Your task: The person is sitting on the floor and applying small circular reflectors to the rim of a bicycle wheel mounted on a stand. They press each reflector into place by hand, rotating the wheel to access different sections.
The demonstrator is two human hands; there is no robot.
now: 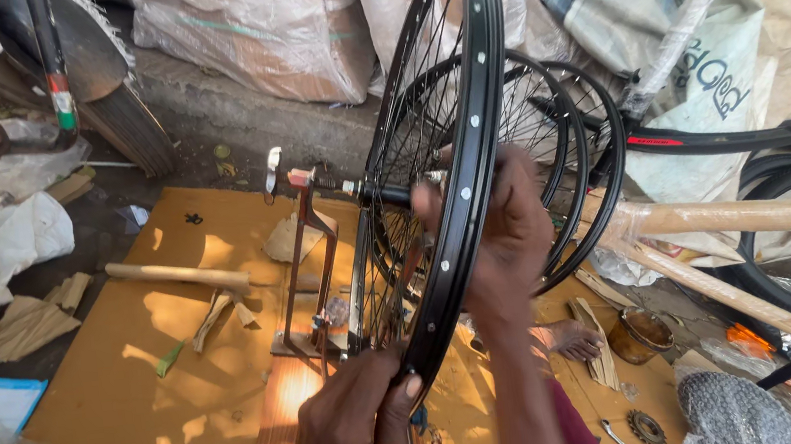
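A black bicycle wheel rim [466, 146] stands upright on edge in a rusty metal stand [307, 261]. It runs from the lower middle up toward the top of the view, and its axle [383, 192] lies level, pointing left toward the stand's post. The rim is smooth painted metal, dotted with small silver spoke heads, and thin wire spokes fan in toward the hub. More spoked wheels [573, 144] lean just behind it. All this sits on a flat sheet of tan board [138, 376] on the floor, strewn with cardboard scraps and a wooden handle [176, 274]. The right hand [504, 230] reaches in among the spokes near the hub; I cannot tell whether its grip is closed. The left hand [359, 431] is clasped around the rim's lower edge.
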